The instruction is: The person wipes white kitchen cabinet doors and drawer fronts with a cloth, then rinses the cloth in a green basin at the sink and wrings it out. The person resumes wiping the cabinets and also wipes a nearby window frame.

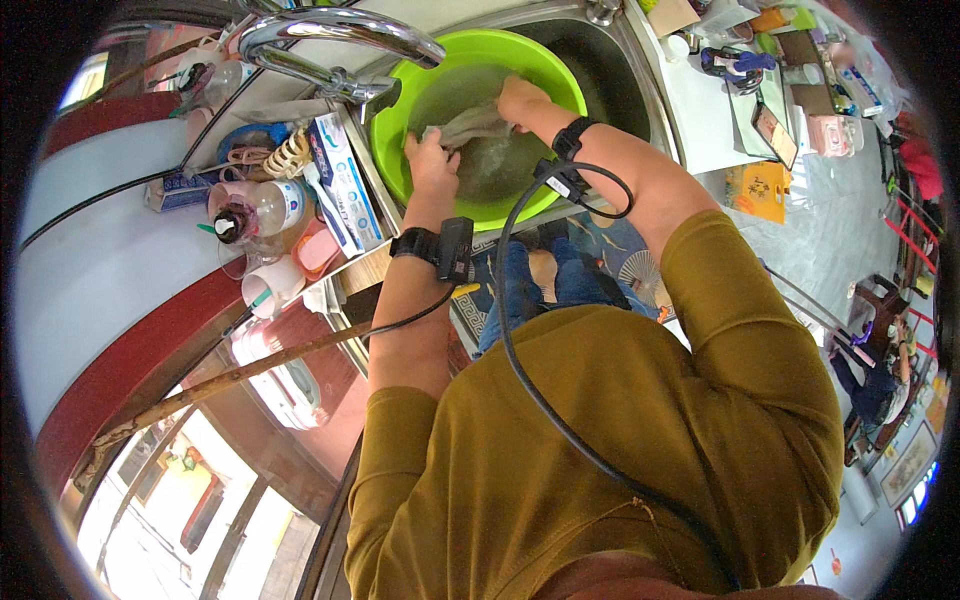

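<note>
A lime-green plastic basin (pixel 559 64) holding murky water sits in a stainless steel sink (pixel 611 82). Between my hands stretches a wet greyish cloth (pixel 474 126), partly in the water. My left hand (pixel 433 166) grips its left end near the basin's left side. The other end is bunched in my right hand (pixel 523 103), whose fingers are mostly hidden beneath the fist. Each wrist wears a black strap with a small device, and a black cable runs from each device.
A chrome faucet (pixel 345 30) arches over the basin's upper left. Toothpaste boxes (pixel 345 184), a pump bottle (pixel 234 219) and a white cup (pixel 271 286) crowd the left ledge. On the right counter lie a phone (pixel 775 135) and several containers. A person (pixel 877 382) is at the far right.
</note>
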Tool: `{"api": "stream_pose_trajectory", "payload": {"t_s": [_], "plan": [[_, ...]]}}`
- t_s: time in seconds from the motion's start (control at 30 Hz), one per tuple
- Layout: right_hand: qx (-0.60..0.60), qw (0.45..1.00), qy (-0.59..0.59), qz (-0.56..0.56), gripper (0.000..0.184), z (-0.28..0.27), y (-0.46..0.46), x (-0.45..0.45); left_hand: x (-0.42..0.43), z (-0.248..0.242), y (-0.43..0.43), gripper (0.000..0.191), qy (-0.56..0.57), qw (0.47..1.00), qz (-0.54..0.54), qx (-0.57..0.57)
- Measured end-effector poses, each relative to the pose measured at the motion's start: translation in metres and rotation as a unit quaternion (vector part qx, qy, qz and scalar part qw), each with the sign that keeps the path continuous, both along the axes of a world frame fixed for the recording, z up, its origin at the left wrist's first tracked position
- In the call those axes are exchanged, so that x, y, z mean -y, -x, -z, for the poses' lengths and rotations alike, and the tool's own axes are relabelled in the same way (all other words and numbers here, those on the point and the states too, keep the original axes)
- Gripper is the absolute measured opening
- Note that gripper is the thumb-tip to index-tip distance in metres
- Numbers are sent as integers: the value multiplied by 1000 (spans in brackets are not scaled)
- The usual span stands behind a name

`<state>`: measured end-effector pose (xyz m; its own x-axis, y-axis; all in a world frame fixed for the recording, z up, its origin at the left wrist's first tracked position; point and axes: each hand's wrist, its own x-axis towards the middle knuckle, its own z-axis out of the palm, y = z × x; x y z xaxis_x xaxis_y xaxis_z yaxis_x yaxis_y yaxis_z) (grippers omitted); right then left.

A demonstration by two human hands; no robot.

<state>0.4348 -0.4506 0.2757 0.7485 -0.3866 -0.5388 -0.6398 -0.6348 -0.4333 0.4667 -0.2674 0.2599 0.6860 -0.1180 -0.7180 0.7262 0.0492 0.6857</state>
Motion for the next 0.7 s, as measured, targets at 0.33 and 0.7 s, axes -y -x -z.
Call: {"api": "stream_pose_trajectory", "payload": {"t_s": [0.33,0.7], "plan": [[9,958,11,-287,24,38,-16,-37,-28,29,18,47,-212,837,421,278],[112,972,-164,124,25,-8,2,2,4,32,0,33,-139,987,-55,49]]}}
